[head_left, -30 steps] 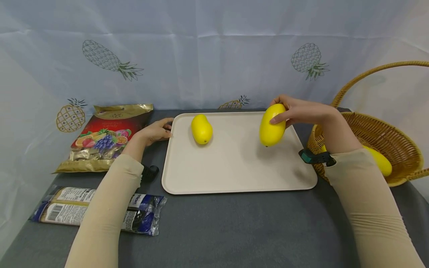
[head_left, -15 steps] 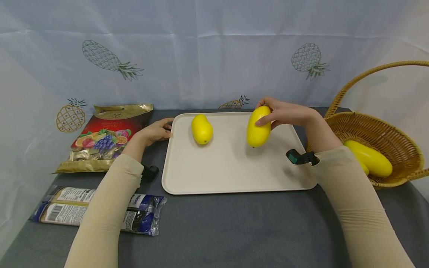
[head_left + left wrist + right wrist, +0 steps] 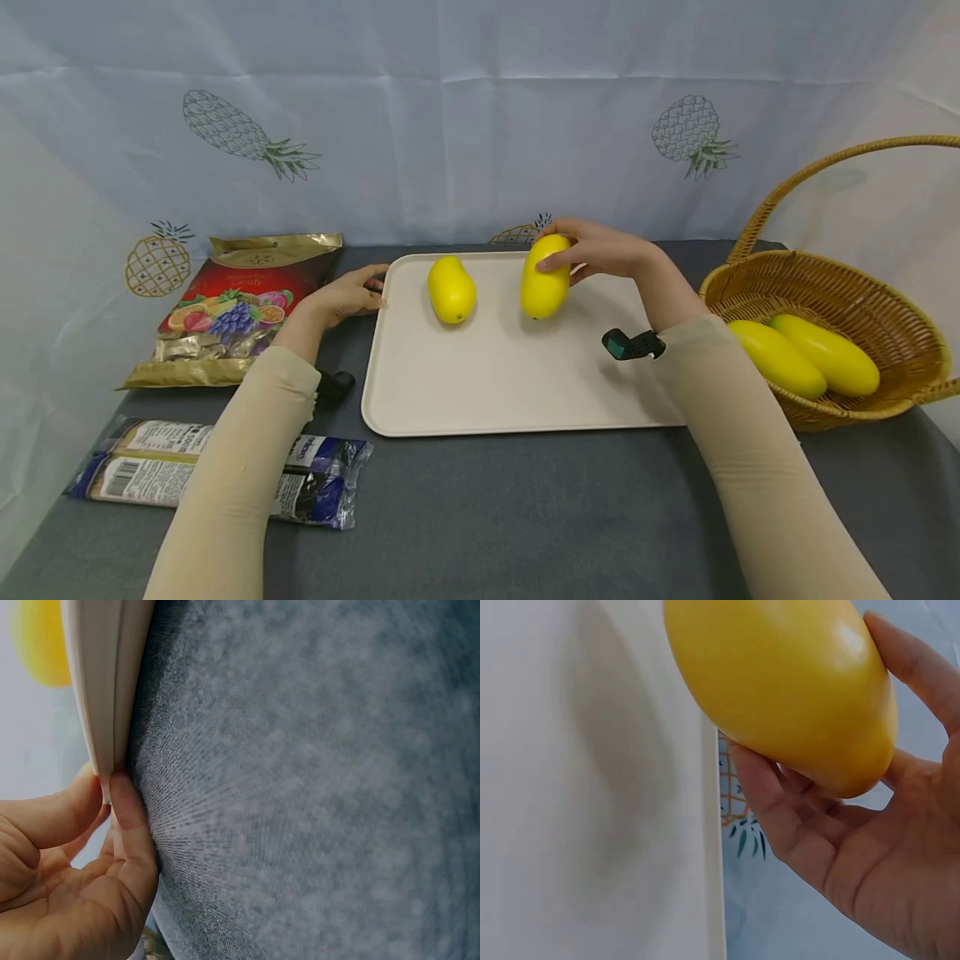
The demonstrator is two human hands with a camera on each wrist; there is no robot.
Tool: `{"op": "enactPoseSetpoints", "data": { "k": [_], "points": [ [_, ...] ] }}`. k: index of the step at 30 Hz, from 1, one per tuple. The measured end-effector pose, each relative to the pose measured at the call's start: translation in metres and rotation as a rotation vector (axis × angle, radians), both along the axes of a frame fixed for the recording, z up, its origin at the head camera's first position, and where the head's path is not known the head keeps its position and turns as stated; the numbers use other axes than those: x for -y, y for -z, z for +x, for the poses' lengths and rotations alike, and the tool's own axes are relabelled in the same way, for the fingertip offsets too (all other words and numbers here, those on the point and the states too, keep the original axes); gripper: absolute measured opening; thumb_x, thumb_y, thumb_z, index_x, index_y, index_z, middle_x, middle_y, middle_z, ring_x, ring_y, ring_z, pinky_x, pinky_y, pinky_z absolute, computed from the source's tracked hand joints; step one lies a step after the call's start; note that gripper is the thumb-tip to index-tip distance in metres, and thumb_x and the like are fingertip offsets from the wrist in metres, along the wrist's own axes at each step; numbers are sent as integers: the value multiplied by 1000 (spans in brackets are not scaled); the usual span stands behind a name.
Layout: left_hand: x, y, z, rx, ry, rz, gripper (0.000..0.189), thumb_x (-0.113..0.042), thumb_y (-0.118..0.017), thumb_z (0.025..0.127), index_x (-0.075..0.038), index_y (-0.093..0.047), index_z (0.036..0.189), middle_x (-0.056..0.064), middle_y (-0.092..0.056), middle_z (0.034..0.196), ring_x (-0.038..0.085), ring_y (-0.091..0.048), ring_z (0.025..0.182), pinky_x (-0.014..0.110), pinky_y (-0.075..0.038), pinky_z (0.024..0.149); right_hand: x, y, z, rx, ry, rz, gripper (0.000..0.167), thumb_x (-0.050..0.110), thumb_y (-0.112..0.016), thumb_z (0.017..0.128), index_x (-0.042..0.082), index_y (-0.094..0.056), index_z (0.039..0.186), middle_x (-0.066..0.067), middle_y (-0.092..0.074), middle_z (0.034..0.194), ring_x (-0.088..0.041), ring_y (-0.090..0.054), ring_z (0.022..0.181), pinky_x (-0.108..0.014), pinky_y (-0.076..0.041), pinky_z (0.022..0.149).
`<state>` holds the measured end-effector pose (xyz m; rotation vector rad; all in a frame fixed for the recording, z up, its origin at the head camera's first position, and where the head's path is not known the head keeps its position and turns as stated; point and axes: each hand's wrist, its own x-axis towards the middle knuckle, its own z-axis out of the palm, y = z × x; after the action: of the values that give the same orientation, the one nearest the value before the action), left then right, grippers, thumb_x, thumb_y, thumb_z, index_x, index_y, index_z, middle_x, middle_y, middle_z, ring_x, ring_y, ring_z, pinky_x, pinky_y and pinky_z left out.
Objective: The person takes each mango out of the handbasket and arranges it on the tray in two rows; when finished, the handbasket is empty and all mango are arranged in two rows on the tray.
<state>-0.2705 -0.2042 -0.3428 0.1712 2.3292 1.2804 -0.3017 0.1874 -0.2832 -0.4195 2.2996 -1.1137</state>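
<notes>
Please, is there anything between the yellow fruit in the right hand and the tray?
Nothing visible stands between the held fruit in the right hand and the tray. A second yellow fruit lies on the tray, off to the left, with a gap between.

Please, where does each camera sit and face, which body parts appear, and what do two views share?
Head: on the head, facing forward and down at the tray and basket; left hand, right hand and both sleeves show.
Left wrist: on that wrist, facing the tray's edge and grey cloth; the left hand pinches the edge.
Right wrist: on that wrist, facing the yellow fruit; the right hand holds it.
Head and right wrist share that fruit.
</notes>
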Motion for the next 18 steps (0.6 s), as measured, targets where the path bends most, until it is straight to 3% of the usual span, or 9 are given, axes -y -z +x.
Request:
{"op": "enactPoseSetpoints", "data": {
  "k": [8,18],
  "points": [
    [-1,-1,0,-2,-5,-4,73,2,-49,99,-8,-10,160,17,-34,131,10,-46,93,23,-45,89,20,10,-9,8,29,-10,65,37,-69,90,27,-41,147,-7,-39,147,-28,-48,127,-47,-52,101],
    [1,1,-2,-1,1,-9,72,1,-49,99,-7,-10,160,17,-34,130,12,-46,95,23,-45,88,39,22,-15,48,86,-9,72,36,-67,91,18,-30,150,-11,-38,146,-33,-51,121,-48,-51,101]
  ]
}}
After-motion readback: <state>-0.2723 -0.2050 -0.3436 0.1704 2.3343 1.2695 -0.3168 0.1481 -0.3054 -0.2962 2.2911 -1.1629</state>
